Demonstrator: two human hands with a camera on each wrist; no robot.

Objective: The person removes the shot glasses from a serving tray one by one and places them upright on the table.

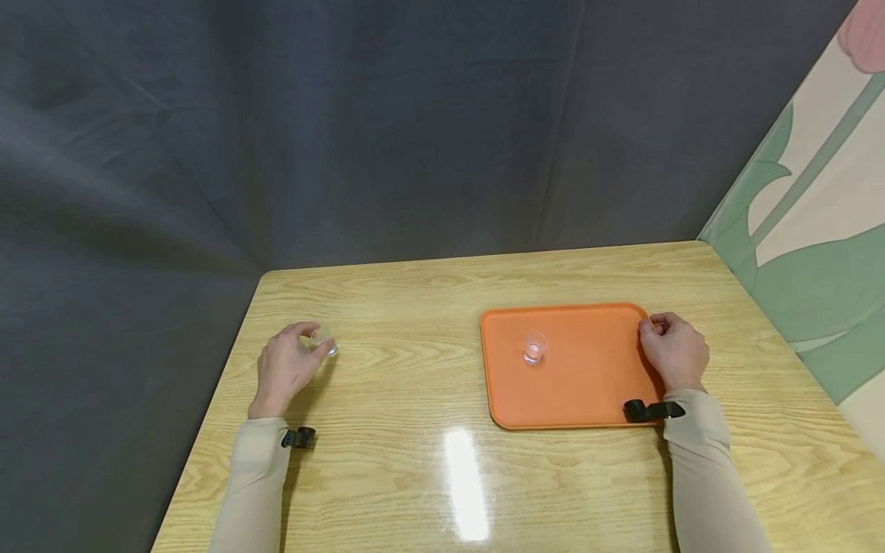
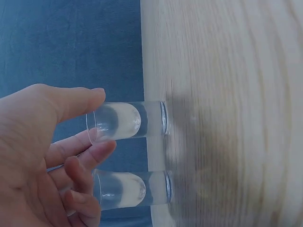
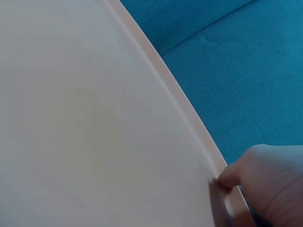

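My left hand (image 1: 289,367) is at the left part of the table, its thumb and fingers around the rim of a small clear shot glass (image 2: 128,120). That glass stands upright on the wood. A second, matching shot glass (image 2: 135,189) stands beside it, near my curled lower fingers; in the head view I cannot make it out apart from the hand. At the right, my right hand (image 1: 676,349) grips the right rim of an orange tray (image 1: 588,392), thumb over the edge; its other fingers are mostly hidden. Another clear shot glass (image 1: 534,349) stands on the tray's left half.
The light wooden table (image 1: 387,461) has a bright reflection near its front. A dark cloth (image 1: 415,138) hangs behind and to the left. A wall with painted leaves (image 1: 823,284) borders the right side.
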